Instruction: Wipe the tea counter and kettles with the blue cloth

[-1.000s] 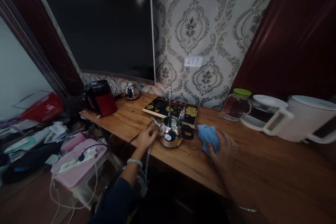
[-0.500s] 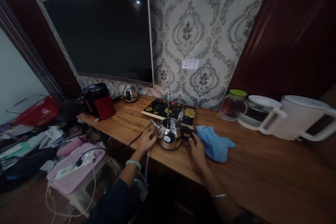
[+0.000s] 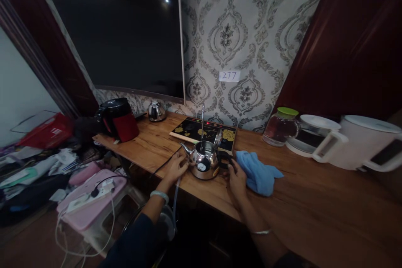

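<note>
A small shiny steel kettle (image 3: 202, 166) with a round dial on its front stands near the table's front edge. Its lid (image 3: 218, 137) is tipped up, so the inside shows. The spout points left and the black handle (image 3: 224, 158) faces right. My left hand (image 3: 176, 168), fingers bent, has its fingertips at the kettle's left side below the spout. On the other side, my right hand (image 3: 237, 176) is closed at the handle's outer edge. Behind the kettle lies a black hob panel with gold flowers (image 3: 186, 127), a thin metal spout (image 3: 202, 119) rising from it.
A crumpled blue cloth (image 3: 259, 173) lies right of my right hand. Farther right stand a green-lidded glass jug (image 3: 280, 127), a white-handled glass pot (image 3: 309, 136) and a white pitcher (image 3: 361, 144). A red-and-black appliance (image 3: 121, 121) and a steel pot (image 3: 156, 112) stand left.
My right fingers have come slightly closer around the kettle's handle. The kettle and my left hand keep nearly the same place; the view has shifted slightly.
</note>
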The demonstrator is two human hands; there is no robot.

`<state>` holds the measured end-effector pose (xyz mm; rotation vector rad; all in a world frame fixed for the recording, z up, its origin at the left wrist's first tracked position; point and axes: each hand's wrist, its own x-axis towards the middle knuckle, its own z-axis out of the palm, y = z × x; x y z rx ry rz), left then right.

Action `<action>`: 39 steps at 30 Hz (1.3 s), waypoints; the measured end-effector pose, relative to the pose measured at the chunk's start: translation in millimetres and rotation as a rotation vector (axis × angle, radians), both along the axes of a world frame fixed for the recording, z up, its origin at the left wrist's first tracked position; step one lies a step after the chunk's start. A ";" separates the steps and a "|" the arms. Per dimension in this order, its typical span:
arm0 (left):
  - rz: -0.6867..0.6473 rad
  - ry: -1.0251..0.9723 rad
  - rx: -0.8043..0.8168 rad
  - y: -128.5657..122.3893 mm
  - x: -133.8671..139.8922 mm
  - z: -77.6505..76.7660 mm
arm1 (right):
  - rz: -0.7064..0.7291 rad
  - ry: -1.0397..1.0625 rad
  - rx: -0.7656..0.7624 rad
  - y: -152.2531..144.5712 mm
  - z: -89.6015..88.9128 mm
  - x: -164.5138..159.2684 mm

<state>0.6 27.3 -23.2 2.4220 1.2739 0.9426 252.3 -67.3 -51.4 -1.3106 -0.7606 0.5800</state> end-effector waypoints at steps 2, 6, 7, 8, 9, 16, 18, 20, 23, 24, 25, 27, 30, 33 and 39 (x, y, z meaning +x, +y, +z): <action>0.007 0.010 -0.004 -0.4 -0.1 1.0 | -0.004 0.016 -0.017 -1.2 1.7 -0.8; -0.016 0.012 -0.020 -0.6 -0.3 2.6 | -0.001 0.027 -0.015 -3.3 3.1 -1.8; -0.030 0.009 -0.021 -0.6 -0.2 2.7 | -0.002 0.030 -0.005 -3.6 2.9 -1.8; -0.040 0.005 -0.020 -0.7 0.0 2.8 | -0.001 0.036 0.006 -3.8 2.5 -1.8; -0.041 0.002 -0.021 -0.7 0.3 2.8 | 0.002 0.044 0.013 -3.8 2.0 -1.7; -0.003 0.019 -0.041 -3.1 1.0 5.4 | 0.014 0.033 0.021 -5.0 4.5 -0.8; -0.018 0.015 -0.037 -3.7 0.5 6.0 | 0.019 0.020 0.022 -6.5 6.9 -1.3; -0.041 -0.004 -0.034 -3.6 -0.2 5.5 | 0.032 0.008 0.019 -8.0 8.6 -1.9; -0.040 -0.050 -0.041 -1.8 -0.9 3.2 | 0.055 -0.006 0.013 -9.0 9.0 -2.0; -0.034 -0.062 -0.048 -0.9 -1.0 2.3 | 0.059 -0.006 0.012 -9.1 8.7 -1.8; -0.029 -0.071 -0.055 0.0 -0.9 1.5 | 0.059 -0.005 0.012 -9.1 8.3 -1.5; -0.020 -0.081 -0.069 1.4 -0.9 0.5 | 0.065 -0.001 0.013 -9.1 7.2 -0.8; -0.033 -0.077 -0.086 2.2 -1.3 0.1 | 0.078 0.006 0.019 -9.1 5.5 0.1; -0.052 -0.079 -0.084 2.1 -1.7 0.3 | 0.086 -0.005 0.015 -8.9 4.2 1.1; -0.064 -0.093 -0.074 1.1 -1.0 1.6 | 0.067 0.009 -0.008 -8.0 3.7 -0.1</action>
